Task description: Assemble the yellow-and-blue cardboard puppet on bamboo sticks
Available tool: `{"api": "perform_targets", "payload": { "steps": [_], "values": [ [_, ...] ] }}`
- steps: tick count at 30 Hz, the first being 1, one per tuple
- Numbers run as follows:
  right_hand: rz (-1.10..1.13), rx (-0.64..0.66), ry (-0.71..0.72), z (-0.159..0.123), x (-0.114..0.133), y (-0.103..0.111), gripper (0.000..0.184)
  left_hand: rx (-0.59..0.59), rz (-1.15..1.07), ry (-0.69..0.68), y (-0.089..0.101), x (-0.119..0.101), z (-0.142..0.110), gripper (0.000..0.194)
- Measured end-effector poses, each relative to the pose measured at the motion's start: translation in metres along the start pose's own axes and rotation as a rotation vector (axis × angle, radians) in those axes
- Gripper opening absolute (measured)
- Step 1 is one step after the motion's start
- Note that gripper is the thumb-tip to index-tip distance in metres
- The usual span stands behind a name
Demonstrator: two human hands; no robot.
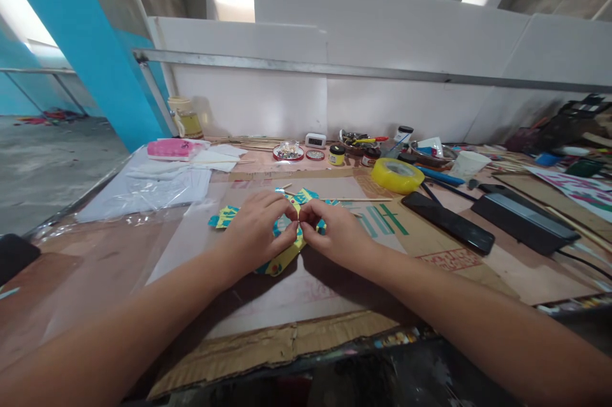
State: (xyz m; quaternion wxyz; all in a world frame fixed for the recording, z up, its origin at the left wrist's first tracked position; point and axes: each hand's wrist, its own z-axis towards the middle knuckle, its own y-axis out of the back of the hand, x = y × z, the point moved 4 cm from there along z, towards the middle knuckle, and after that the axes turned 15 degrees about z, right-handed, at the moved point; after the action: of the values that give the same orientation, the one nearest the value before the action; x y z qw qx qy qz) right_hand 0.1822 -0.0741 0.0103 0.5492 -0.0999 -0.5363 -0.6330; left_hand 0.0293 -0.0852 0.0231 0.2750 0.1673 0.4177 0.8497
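Note:
In the middle of the table, my left hand (261, 225) and my right hand (337, 228) meet with thumbs and forefingers pinched tip to tip. Whatever sits between the fingertips is too small to make out. Right beneath them lies a yellow and blue-green patterned cutout (277, 263) with small red spots, partly covered by both hands. A thin wooden stick (366, 199) reaches out to the right from behind my right hand. Under all this is a sheet of cardboard (229, 362) with a whitish sheet (210, 305) over part of it.
To the right are a roll of yellow tape (396, 176), a black phone (448, 223) and a black device (526, 219) with a cable. Small jars (336, 154), a red-rimmed dish of beads (287, 152) and a white clock (315, 140) line the back. A pink packet (174, 149) lies at left.

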Motion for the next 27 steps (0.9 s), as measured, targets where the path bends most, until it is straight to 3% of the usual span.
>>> {"api": "perform_targets", "payload": {
  "steps": [5, 10, 16, 22, 25, 27],
  "values": [
    [-0.069, 0.0, 0.017, -0.001, 0.003, 0.0, 0.006, -0.023, 0.067, -0.063, 0.004, -0.004, 0.002, 0.003],
    [0.007, -0.009, -0.006, 0.0, 0.003, -0.002, 0.003, 0.0, 0.0, -0.084, 0.004, -0.006, 0.002, 0.003],
    [0.37, -0.038, -0.071, 0.003, 0.009, -0.003, 0.003, 0.0, -0.192, 0.007, 0.009, -0.006, 0.003, 0.005],
    [0.885, -0.035, -0.257, 0.004, 0.01, -0.013, 0.006, -0.066, -0.299, 0.115, 0.017, -0.008, 0.002, 0.007],
    [0.95, -0.05, -0.25, 0.004, 0.01, -0.013, 0.007, -0.099, -0.31, 0.104, 0.022, -0.007, 0.003, 0.008],
    [0.864, -0.046, -0.214, 0.004, 0.009, -0.012, 0.007, -0.076, -0.254, 0.029, 0.023, -0.006, 0.004, 0.006]
  ]
}}
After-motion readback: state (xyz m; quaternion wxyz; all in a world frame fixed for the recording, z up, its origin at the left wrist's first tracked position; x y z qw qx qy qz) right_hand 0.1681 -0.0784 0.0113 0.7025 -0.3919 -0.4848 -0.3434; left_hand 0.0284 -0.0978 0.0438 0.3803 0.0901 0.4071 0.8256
